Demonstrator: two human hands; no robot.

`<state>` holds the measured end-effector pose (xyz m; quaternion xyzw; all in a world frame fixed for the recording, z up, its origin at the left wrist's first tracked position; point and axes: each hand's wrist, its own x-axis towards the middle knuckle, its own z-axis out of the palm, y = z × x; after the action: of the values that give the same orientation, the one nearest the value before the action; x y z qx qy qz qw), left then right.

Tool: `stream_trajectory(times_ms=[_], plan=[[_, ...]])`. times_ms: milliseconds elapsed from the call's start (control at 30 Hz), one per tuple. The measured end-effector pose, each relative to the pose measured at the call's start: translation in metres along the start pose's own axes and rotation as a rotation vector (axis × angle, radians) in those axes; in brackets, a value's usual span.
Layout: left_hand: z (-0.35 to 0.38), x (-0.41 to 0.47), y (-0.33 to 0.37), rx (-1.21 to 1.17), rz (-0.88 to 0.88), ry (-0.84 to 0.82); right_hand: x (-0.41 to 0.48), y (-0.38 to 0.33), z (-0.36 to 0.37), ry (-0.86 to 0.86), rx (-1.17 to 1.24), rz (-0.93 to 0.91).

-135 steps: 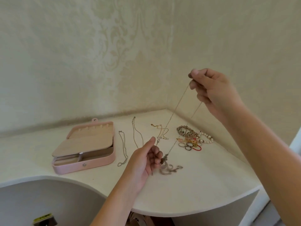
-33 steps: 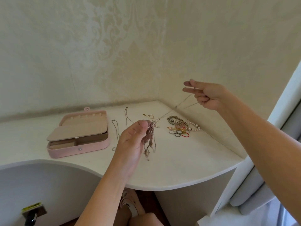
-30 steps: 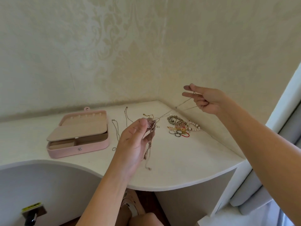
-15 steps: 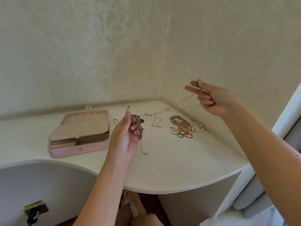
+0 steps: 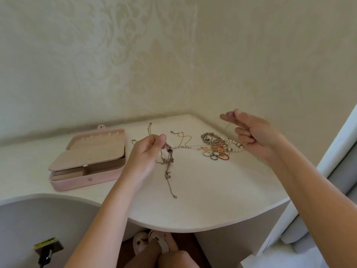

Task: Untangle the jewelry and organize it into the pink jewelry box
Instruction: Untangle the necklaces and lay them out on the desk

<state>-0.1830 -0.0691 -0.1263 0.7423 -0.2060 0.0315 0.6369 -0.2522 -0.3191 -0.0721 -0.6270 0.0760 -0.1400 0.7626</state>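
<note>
The left hand [image 5: 144,157] at centre pinches the tangle [image 5: 167,161]. The right hand [image 5: 251,132], at centre right, touches a strand [image 5: 228,125]; I cannot tell if it grips.

The tangled cluster of chains [image 5: 168,161], which lay on the surface [image 5: 212,200] beside the left hand [image 5: 144,157] 4.5 s ago, has been lifted and is now pinched between that hand's thumb and fingers [image 5: 161,137]. More of its long tail is let down toward the surface than half a second ago. The right hand [image 5: 253,132], earlier raised high with the thin chain [image 5: 228,125] drawn taut and steep, has been lowered to just above the heap of beads and rings [image 5: 216,147]. The chain's run has been flattened from steep to almost level. It seems slacker, though the strand is too fine and blurred for certainty.
</note>
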Motion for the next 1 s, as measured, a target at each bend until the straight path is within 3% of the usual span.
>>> stream_trajectory(times_ms=[33, 233, 400, 633, 800, 900, 1000], plan=[[-0.003, 0.000, -0.003, -0.024, -0.023, -0.006, 0.002, 0.000, -0.006, 0.025, 0.025, 0.002], [-0.002, 0.005, -0.012, -0.675, -0.178, -0.093, 0.009, 0.014, -0.024, 0.083, 0.137, 0.075], [0.006, 0.007, -0.008, -0.855, -0.162, -0.021, 0.009, 0.026, -0.027, 0.057, 0.187, 0.102], [0.002, 0.010, -0.013, -0.819, -0.177, -0.004, -0.009, 0.040, -0.022, 0.022, -0.015, 0.045], [-0.002, 0.003, -0.015, -0.957, -0.318, -0.386, -0.012, 0.042, -0.034, 0.110, 0.005, -0.014], [0.000, -0.003, -0.014, -0.784, -0.383, -0.511, -0.009, 0.040, -0.039, 0.167, 0.040, -0.036], [0.001, -0.007, -0.014, -0.499, -0.395, -0.508, -0.005, 0.031, -0.045, 0.199, 0.054, -0.076]])
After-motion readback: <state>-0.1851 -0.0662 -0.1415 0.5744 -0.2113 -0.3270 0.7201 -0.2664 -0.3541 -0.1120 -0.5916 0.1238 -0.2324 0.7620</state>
